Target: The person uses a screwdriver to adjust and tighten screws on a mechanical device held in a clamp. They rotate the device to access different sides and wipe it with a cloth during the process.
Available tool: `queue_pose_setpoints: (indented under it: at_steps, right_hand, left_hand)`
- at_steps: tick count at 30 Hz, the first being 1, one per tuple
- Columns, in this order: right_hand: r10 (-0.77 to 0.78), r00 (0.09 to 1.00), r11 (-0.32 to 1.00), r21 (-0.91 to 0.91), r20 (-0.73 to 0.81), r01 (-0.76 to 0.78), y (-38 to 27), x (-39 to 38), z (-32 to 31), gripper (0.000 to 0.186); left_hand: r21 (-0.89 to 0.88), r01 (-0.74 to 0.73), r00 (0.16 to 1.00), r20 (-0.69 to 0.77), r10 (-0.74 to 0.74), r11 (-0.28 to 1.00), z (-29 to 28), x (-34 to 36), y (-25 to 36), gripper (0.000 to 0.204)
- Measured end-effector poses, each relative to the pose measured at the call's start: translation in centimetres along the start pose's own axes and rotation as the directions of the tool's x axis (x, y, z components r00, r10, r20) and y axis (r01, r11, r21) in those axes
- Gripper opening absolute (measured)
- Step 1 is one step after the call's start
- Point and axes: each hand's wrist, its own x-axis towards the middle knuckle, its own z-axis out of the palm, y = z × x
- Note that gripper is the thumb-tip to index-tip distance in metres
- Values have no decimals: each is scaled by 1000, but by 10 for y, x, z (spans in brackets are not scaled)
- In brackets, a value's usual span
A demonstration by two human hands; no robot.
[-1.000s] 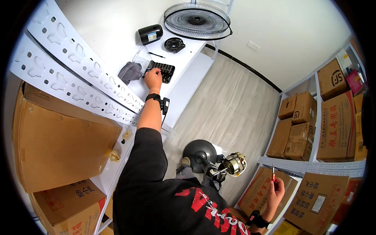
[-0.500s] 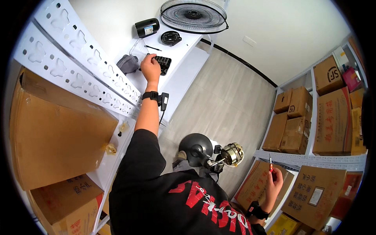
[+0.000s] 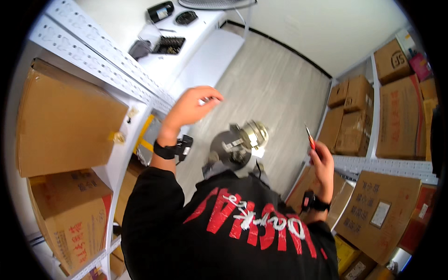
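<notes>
My left hand [image 3: 192, 106] is raised past the shelf corner, fingers curled together around something small and pale that I cannot make out. On the right, my right hand [image 3: 323, 161] grips a screwdriver [image 3: 311, 138] by its red handle, its thin metal shaft pointing up and left. Between my hands, low near my feet, stands a fan stand with a round dark base [image 3: 224, 157] and a brassy motor [image 3: 255, 133]. At the upper left, a black case of small parts [image 3: 169, 45] lies on the white shelf with its clear lid [image 3: 150, 32] raised.
A black cylinder [image 3: 160, 11], a round black part [image 3: 186, 18] and a grey cloth-like bundle [image 3: 139, 49] share that shelf. A fan grille [image 3: 217, 3] is at the top edge. Racks of cartons stand left [image 3: 70, 126] and right [image 3: 399, 119].
My left hand has left the parts case and come back toward me, over the floor. My right hand has lifted with the screwdriver. The view has shifted and is blurred.
</notes>
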Motion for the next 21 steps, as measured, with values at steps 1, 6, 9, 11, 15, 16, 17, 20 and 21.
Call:
queue_pose_setpoints:
  at_steps: [1, 6, 9, 11, 15, 16, 17, 20, 21]
  right_hand:
    - [-12, 996, 996, -89, 92, 20, 6, 9, -10, 24]
    - [-101, 955, 979, -143, 279, 146, 42, 41, -40, 22]
    - [-137, 905, 964, -155, 403, 215, 62, 57, -45, 21]
    - [-116, 878, 959, -179, 464, 221, 66, 61, -49, 21]
    - [-120, 800, 952, -161, 588, 261, 65, 65, -51, 20]
    - [-123, 787, 950, -158, 604, 270, 66, 68, -51, 20]
    - [-141, 776, 950, -138, 615, 282, 71, 71, -49, 20]
    - [-138, 757, 935, -167, 639, 311, 77, 75, -48, 21]
    - [-147, 743, 936, -150, 654, 317, 80, 75, -48, 21]
  left_hand:
    - [0, 35, 998, -57, -35, 999, 13, -11, 8, 15]
    - [-10, 304, 858, -432, -278, 953, 93, -47, 39, 18]
    - [164, 357, 824, -519, -228, 919, 143, -52, 56, 27]
    - [321, 289, 864, -492, -102, 902, 174, -48, 71, 35]
    - [587, 249, 881, -468, 72, 770, 209, -33, 64, 38]
    - [602, 298, 878, -477, 34, 741, 216, -25, 65, 39]
    - [614, 343, 873, -487, -1, 711, 225, -17, 67, 41]
    - [663, 474, 859, -494, -137, 580, 241, 5, 72, 45]
    - [686, 503, 856, -477, -197, 526, 243, 7, 72, 44]
